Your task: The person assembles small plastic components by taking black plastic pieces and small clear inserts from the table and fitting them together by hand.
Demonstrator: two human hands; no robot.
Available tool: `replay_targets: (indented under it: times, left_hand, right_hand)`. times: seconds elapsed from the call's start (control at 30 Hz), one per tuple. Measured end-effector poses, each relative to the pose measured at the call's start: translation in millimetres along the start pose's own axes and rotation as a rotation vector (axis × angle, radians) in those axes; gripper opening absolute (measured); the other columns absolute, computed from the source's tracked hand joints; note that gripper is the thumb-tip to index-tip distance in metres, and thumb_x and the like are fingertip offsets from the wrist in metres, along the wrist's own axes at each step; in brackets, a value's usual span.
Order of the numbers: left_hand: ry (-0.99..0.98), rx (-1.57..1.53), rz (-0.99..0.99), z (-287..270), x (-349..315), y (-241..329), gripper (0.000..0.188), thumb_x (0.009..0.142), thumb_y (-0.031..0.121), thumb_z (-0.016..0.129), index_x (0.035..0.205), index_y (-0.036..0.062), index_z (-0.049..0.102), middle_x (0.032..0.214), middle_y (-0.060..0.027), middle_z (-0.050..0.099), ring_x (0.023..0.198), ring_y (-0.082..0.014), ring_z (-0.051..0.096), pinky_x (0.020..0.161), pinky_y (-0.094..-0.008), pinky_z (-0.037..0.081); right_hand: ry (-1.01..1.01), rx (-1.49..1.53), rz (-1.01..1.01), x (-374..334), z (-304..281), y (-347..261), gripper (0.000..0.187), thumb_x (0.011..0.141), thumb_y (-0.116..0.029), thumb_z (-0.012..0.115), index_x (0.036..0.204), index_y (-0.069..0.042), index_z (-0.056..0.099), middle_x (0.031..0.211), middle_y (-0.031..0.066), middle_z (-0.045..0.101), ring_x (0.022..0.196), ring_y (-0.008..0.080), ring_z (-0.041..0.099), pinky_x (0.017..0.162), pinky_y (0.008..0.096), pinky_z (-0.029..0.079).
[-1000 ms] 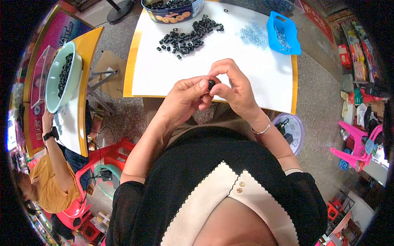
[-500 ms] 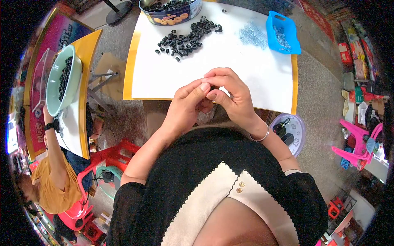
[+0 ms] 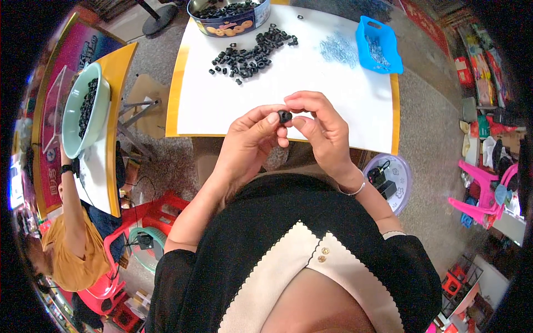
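Between the thumb and fingers of my left hand (image 3: pixel 248 139) is a small rounded black plastic part (image 3: pixel 285 116), held above the table's near edge. A dark opening seems to show on it. My right hand (image 3: pixel 323 130) is just right of the part, its thumb and forefinger apart with the thumb tip close to the part. Whether that thumb touches it I cannot tell. Farther back on the white table (image 3: pixel 222 114) lies a loose pile of similar black parts (image 3: pixel 252 58). Right of them are scattered tiny silvery pieces (image 3: pixel 338 50), too small to make out.
A round tin (image 3: pixel 227 25) of black parts stands at the back. At the back right is a blue basket (image 3: pixel 383 53) with silvery pieces. To the left, a person in an orange top (image 3: pixel 78 244) sits by a pale green basin (image 3: pixel 100 119). A lilac tub (image 3: pixel 402 183) stands below right.
My hands have moved apart a little. The right thumb and forefinger have come away from the left fingertips, and the black part now shows clearly in my left hand.
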State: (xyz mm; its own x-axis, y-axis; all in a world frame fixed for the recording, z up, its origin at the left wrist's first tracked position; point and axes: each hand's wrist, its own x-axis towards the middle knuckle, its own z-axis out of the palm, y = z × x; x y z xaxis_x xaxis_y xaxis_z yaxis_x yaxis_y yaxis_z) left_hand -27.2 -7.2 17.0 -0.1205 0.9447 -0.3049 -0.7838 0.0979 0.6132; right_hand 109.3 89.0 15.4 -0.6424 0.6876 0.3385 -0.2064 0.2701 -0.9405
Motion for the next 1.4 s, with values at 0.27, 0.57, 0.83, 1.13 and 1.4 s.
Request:
replay_targets:
  times: [0.27, 0.57, 0.83, 1.13, 1.4]
  left_hand:
    - [0.105, 0.163, 0.179, 5.3, -7.5, -4.3, 0.022, 0.091, 0.007, 0.058, 0.110, -0.0035, 0.060, 0.095, -0.0101, 0.064, 0.077, -0.0147, 0.063, 0.071, -0.0267, 0.055]
    - [0.127, 0.295, 0.178, 5.2, -9.6, -7.3, 0.022, 0.093, 0.007, 0.055, 0.111, -0.0052, 0.059, 0.092, -0.0092, 0.064, 0.077, -0.0135, 0.062, 0.072, -0.0281, 0.056]
    - [0.022, 0.369, -0.034, 1.0, -3.4, 4.8, 0.030, 0.096, 0.028, 0.054, 0.101, -0.0005, 0.061, 0.080, -0.0024, 0.059, 0.069, -0.0083, 0.053, 0.065, -0.0228, 0.046]
    - [-0.063, 0.681, -0.160, 5.0, -7.4, 13.5, 0.035, 0.097, 0.035, 0.050, 0.100, 0.0030, 0.062, 0.074, 0.0037, 0.051, 0.065, -0.0057, 0.044, 0.058, -0.0207, 0.036]
    - [-0.180, 0.400, -0.278, 5.0, -9.3, 18.3, 0.039, 0.095, 0.044, 0.050, 0.088, 0.0062, 0.054, 0.073, 0.0013, 0.046, 0.063, -0.0096, 0.041, 0.056, -0.0223, 0.033]
  right_hand:
    - [0.015, -0.271, -0.091, -3.5, 0.1, -7.8, 0.010, 0.082, -0.004, 0.064, 0.092, -0.001, 0.063, 0.094, 0.0084, 0.062, 0.085, 0.0203, 0.059, 0.075, 0.0296, 0.048]
    - [-0.028, -0.286, -0.134, -0.4, -3.4, -4.7, 0.012, 0.079, -0.001, 0.066, 0.091, -0.003, 0.064, 0.087, 0.0077, 0.063, 0.082, 0.0227, 0.059, 0.069, 0.0313, 0.049]
    - [-0.168, -0.624, -0.365, 8.2, -4.8, -8.5, 0.017, 0.076, -0.002, 0.065, 0.092, -0.003, 0.061, 0.085, 0.0103, 0.057, 0.078, 0.0274, 0.054, 0.070, 0.0364, 0.046]
    - [-0.288, -0.161, 0.041, 1.0, -17.4, -5.7, 0.021, 0.082, -0.007, 0.064, 0.103, -0.004, 0.060, 0.105, 0.0069, 0.051, 0.099, 0.0169, 0.050, 0.089, 0.0293, 0.040]
    - [-0.344, -0.030, 0.098, 0.4, -15.7, -10.1, 0.014, 0.085, -0.002, 0.062, 0.098, -0.003, 0.059, 0.106, 0.0060, 0.050, 0.099, 0.0149, 0.049, 0.089, 0.0280, 0.040]
